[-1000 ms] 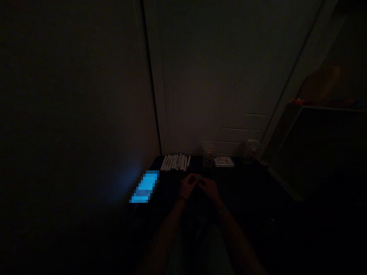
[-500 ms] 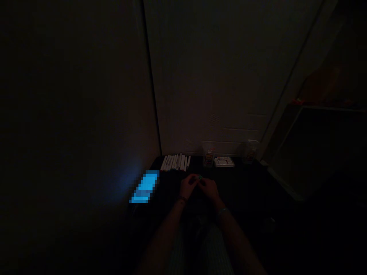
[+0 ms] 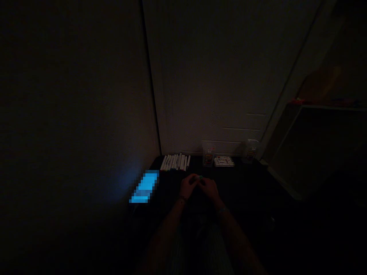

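Note:
In dim light my left hand and my right hand meet over the dark table. Both are closed, fingertips pinched together around a small marker, pale with a green end. Most of it is hidden by my fingers. Beyond my left hand a row of white markers lies side by side near the wall. Past my right hand stands a clear plastic container with a coloured label, and beside it lies a stack of white markers.
A brightly lit, blurred-out screen lies on the left of the dark table. Another clear container is at the back right. Walls close off the left and back. A large dark panel with a pale edge stands at the right.
My hands stay in nearly the same place, still closed around the marker. The picture is slightly darker at the bottom; nothing else has visibly moved.

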Motion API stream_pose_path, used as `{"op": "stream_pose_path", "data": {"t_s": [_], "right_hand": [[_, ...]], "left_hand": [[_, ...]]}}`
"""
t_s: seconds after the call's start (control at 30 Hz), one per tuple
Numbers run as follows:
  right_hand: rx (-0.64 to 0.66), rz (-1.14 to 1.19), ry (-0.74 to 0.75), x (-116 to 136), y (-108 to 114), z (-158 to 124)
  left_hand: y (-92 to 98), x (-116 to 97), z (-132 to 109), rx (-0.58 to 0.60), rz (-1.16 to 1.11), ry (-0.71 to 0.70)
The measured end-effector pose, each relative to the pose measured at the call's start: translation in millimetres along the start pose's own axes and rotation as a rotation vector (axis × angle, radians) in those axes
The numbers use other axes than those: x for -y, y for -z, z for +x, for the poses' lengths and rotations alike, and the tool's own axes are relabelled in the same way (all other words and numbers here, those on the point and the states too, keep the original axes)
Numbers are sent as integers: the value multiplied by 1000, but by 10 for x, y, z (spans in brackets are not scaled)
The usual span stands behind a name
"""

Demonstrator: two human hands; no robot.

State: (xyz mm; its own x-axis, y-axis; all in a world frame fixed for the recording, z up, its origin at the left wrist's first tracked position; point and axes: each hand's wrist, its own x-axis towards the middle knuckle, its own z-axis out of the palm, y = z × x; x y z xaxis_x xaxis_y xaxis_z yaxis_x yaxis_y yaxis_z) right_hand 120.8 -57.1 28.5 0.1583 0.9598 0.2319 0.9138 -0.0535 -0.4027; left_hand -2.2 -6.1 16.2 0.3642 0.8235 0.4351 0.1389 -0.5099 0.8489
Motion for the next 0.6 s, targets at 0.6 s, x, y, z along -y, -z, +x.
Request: {"op": "stream_pose_path", "data": {"t_s": [0.6], "right_hand": [[-189, 400, -209, -84, -2, -13]], "left_hand": [[97, -104, -79, -202, 645, 38]]}}
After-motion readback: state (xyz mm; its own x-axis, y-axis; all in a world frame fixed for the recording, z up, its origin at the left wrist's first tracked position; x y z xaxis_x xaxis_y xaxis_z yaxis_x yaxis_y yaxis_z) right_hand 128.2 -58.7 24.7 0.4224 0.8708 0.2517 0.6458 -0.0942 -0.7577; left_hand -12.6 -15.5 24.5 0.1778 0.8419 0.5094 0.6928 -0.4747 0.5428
